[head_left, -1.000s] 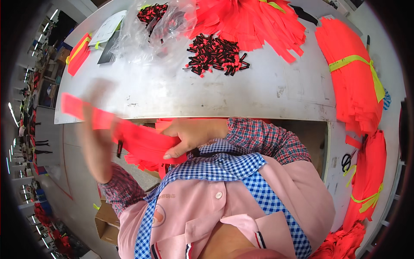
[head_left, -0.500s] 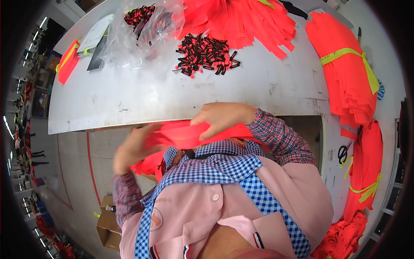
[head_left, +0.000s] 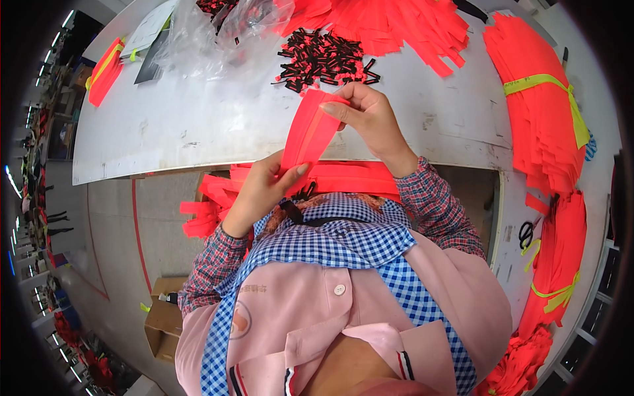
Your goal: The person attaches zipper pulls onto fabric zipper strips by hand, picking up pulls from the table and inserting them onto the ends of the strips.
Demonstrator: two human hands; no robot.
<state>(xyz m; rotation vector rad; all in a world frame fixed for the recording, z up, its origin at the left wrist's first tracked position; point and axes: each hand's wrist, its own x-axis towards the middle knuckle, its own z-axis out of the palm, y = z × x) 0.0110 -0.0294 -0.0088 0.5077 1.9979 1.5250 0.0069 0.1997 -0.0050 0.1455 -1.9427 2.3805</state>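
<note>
one red strip (head_left: 309, 132) | long axis points away, slightly rightward | left hand (head_left: 255, 195) pinching low, right hand (head_left: 374, 124) pinching far end

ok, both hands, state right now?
Left hand: closed, holding the near part of the red strip.
Right hand: closed, pinching the red strip near its far end.

Head-worn fisheye, downward onto nearby hands (head_left: 374, 121)

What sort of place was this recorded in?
Probably a textile or garment workshop: red material is being handled at a white table that bears a heap of small black-and-red pieces, and a large red bundle tied with a yellow band lies at the right.
</note>
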